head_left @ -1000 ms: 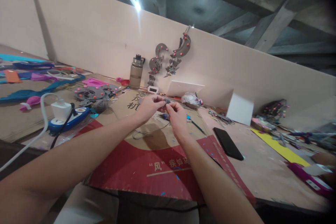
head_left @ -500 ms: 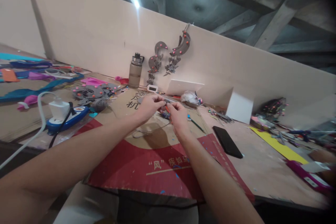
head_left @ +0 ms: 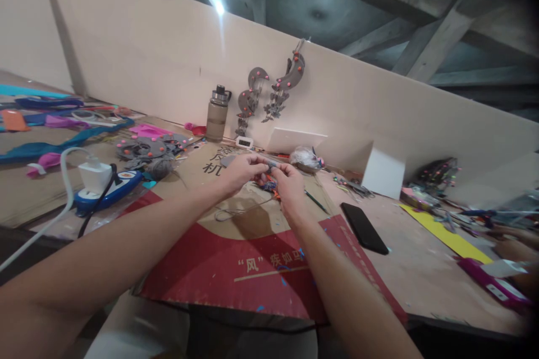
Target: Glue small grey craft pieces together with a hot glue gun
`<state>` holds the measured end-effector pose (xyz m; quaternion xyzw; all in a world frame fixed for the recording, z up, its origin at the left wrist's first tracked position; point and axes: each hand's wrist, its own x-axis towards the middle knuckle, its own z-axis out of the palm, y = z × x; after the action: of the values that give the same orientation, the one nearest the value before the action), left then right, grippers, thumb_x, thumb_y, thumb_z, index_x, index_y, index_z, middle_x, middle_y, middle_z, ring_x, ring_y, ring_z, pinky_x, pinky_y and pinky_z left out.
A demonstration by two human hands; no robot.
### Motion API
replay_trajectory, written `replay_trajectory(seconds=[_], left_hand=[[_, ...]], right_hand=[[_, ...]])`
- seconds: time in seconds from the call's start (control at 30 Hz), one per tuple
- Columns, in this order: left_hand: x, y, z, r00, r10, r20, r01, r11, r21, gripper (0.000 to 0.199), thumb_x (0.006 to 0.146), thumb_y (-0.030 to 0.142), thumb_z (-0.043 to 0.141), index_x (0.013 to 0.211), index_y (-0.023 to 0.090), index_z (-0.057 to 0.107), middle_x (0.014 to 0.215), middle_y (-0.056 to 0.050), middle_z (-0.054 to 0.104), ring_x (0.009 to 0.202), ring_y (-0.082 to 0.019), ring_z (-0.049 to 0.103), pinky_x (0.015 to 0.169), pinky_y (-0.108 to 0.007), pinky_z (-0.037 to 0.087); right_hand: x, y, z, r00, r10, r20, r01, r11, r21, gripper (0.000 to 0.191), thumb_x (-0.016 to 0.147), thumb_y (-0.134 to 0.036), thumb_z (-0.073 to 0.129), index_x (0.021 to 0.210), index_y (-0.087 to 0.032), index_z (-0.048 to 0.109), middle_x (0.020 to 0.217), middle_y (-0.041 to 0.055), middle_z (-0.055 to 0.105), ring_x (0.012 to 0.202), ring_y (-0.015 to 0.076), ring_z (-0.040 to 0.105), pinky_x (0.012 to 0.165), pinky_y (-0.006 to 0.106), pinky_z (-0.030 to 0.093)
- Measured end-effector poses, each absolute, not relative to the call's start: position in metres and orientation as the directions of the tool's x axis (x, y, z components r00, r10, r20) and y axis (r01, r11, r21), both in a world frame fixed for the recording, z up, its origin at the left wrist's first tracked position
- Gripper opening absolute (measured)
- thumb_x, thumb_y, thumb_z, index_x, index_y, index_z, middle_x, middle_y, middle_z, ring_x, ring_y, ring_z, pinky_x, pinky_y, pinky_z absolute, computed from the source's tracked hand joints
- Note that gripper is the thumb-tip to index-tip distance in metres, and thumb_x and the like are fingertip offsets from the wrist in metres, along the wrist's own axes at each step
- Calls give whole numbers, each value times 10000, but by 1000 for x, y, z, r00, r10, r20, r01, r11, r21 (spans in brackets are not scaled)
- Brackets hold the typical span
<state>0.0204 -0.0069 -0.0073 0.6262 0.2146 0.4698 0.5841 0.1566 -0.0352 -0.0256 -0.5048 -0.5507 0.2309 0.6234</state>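
Observation:
My left hand [head_left: 245, 173] and my right hand [head_left: 288, 182] meet above the cardboard sheet [head_left: 210, 202], thumbs and fingertips pinched together. Between them is a small grey piece [head_left: 272, 164], mostly covered by the fingers; its exact kind cannot be made out. A thin grey cord [head_left: 229, 213] lies in a loop on the cardboard below, its upper end running toward my right hand. Small orange and blue bits [head_left: 269, 184] lie under the hands. A dark green pencil [head_left: 316, 202] rests just right of my right hand.
A black phone [head_left: 364, 228] lies right of the cardboard. A drink bottle [head_left: 217, 118] and small digital clock [head_left: 244, 142] stand behind. Grey crescent ornaments [head_left: 291, 72] hang on the partition. A blue power strip [head_left: 110, 190] sits left; another person's hand [head_left: 516, 249] is far right.
My fingertips have shifted slightly around the small grey piece, and my right hand has moved a little to the right. The other person's hand at far right has also moved.

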Motion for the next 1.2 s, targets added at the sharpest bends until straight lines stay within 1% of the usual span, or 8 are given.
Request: replay_trajectory(seconds=[0.17,0.4,0.63,0.73,0.97,1.07,1.13,1.2], left_hand=[[16,-10,-2,498,814,300,-236,-205,950,155,738,226,621,803,86,641,603,-53,642,528,-114,598,547,-241,504],[15,-11,0,469,818,333,-54,-350,935,92,741,185,604,696,105,605,569,-33,639,498,-107,593,536,-236,515],[10,-14,9,386,850,357,86,-419,904,65,724,114,552,690,110,609,540,-11,623,486,-94,585,507,-201,482],[10,-15,8,377,846,378,119,-449,886,60,713,114,557,677,112,605,530,-10,617,485,-97,582,497,-195,469],[12,-14,3,438,810,389,105,-476,873,102,736,203,601,677,120,611,550,-17,619,494,-99,573,510,-205,456],[7,-9,4,573,758,310,-14,-370,929,161,749,272,631,745,112,646,627,-48,655,552,-108,596,577,-233,484],[2,-5,7,661,705,258,-89,-268,959,217,745,301,644,834,105,672,743,-88,688,638,-134,630,625,-262,502],[-3,-2,10,676,693,252,-106,-247,963,273,738,315,649,911,106,685,844,-110,699,717,-154,643,649,-272,504]], right_hand=[[155,-40,-23,306,838,452,256,384,-887,185,689,-352,579,747,-178,556,626,-43,520,577,102,431,564,228,366],[150,-50,-16,271,851,450,352,347,-869,181,683,-349,577,721,-173,551,568,-61,447,535,88,363,518,218,303],[150,-59,-8,179,857,482,472,355,-807,280,718,-381,561,865,-150,623,568,-64,412,542,92,353,518,220,288],[150,-58,-10,196,858,475,463,346,-816,273,711,-374,560,842,-144,625,585,-51,457,549,93,375,529,220,310],[157,-42,-21,254,862,438,372,331,-867,207,678,-350,542,747,-164,602,603,-36,535,543,97,428,533,220,346],[161,-41,-21,274,869,412,349,309,-884,183,665,-339,531,717,-172,584,581,-43,524,520,96,427,508,217,338],[163,-44,-18,288,876,388,344,284,-895,169,661,-334,522,706,-178,570,545,-57,483,483,91,397,473,215,315],[165,-49,-14,283,884,371,362,260,-895,152,656,-327,516,691,-184,555,520,-69,439,458,86,361,450,215,289]])
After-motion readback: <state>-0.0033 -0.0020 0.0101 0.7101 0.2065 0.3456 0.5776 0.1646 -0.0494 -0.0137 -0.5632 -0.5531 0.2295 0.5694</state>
